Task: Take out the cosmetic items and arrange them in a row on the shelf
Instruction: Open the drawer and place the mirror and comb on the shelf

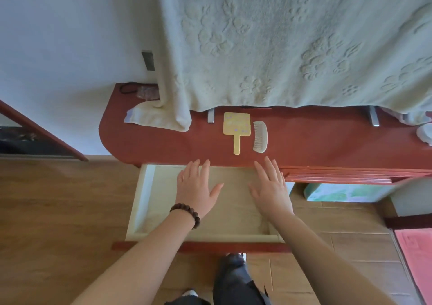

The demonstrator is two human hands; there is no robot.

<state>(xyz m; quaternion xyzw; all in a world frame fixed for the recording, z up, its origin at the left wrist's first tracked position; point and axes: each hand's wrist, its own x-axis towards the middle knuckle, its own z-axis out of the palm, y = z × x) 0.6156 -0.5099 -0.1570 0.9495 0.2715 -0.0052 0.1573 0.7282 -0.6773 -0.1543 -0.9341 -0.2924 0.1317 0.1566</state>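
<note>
Hovering over the pulled-out drawer (149,202), both of the person's hands are spread flat, palms down, fingers extended and slightly fanned. The left hand (197,189) wears a dark beaded bracelet (187,214) at the wrist; its grip is fully open and holds nothing. The right hand (271,189) is likewise wide open and empty. Their fingertips reach the front edge of the red surface (163,145).

Just beyond the gap between the two hands, on that surface, lies a yellow hand mirror (236,127), its handle pointing back toward the hands. Right beside it, on the side of the right hand, lies a pale comb (260,137), close to the mirror without clearly touching it. Both items sit a short way past the fingertips.

Beneath the open palms, the drawer's pale lined bottom shows bare wherever the hands do not cover it. Farther beyond the mirror and comb, a cream embossed cloth (280,47) hangs down to the back of the surface, a fold of it resting there past the left hand.
</note>
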